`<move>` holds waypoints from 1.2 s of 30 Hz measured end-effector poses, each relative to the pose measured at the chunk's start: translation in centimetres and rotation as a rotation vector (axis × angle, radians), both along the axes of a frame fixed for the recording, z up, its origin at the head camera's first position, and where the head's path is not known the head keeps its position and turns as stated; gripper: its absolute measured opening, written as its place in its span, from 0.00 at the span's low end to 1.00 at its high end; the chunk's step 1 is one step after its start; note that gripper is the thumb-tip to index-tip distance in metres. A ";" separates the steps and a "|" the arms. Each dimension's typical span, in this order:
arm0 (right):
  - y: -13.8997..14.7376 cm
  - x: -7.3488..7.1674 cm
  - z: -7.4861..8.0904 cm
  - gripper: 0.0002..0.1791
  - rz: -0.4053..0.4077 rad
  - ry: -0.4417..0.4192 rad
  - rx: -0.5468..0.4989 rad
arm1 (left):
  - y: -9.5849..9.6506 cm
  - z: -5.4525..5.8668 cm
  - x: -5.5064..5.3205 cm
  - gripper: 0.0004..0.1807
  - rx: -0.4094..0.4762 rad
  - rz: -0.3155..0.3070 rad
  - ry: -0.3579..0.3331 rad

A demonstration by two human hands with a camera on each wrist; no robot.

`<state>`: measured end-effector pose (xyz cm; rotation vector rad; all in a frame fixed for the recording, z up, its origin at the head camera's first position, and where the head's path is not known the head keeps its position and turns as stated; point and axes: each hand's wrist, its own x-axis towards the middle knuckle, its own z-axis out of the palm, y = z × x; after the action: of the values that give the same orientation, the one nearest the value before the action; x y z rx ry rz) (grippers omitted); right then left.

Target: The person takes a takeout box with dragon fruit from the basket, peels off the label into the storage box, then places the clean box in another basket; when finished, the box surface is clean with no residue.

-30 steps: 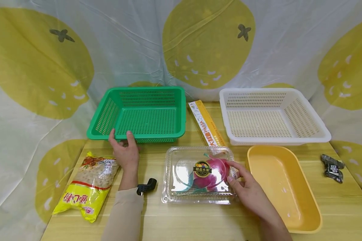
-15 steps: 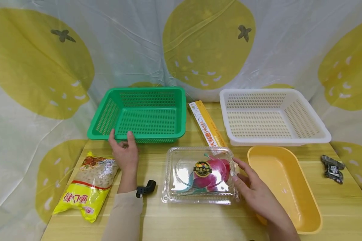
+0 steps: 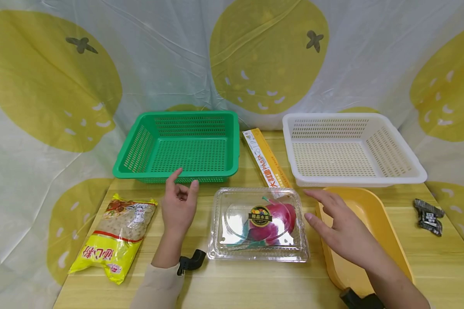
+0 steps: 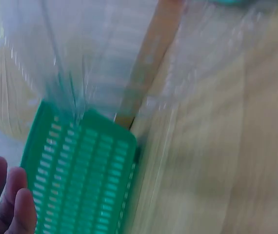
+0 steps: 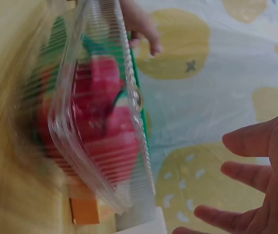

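Observation:
A lidded clear plastic box (image 3: 232, 251) lies on the table between my hands, with a black and gold label on its lid. Through the plastic I see a pinkish-red fruit with green tips, like a dragon fruit (image 3: 282, 216). My left hand (image 3: 179, 208) hovers left of the box, just in front of the green basket (image 3: 178, 175), fingers loosely bent and holding nothing. To the box's right, my right hand (image 3: 342, 227) is spread above the yellow tub (image 3: 386, 223), apart from the box. The right wrist view shows those fingers (image 5: 246, 175) straight and bare.
A bag of pasta (image 3: 116, 231) lies at the left. Behind the clear box is a long pasta box (image 3: 267, 159), partly covered by it. A white basket (image 3: 352, 179) stands at the back right. Small black packets (image 3: 428, 216) lie at the right edge.
My right hand has drawn away from the clear box, to the right over the yellow tub. My left hand has left the green basket's rim and moved right and nearer. The box stays put.

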<state>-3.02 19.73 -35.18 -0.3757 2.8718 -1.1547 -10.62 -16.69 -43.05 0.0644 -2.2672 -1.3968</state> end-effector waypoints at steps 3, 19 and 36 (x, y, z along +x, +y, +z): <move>-0.2 -1.0 0.4 0.26 0.040 0.086 0.022 | 0.9 0.3 0.7 0.27 -0.048 -0.147 0.024; -3.7 -6.8 -1.9 0.11 0.382 0.225 0.073 | 3.3 -1.2 1.6 0.23 -0.005 -0.548 -0.126; -5.8 -8.7 -3.4 0.06 0.453 0.042 0.190 | 3.3 -2.5 1.3 0.24 0.053 -0.699 -0.220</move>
<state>-11.74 13.92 -38.58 -0.9834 2.6852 -0.7958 -9.29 -13.39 -45.51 -0.6454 -2.5587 -1.8584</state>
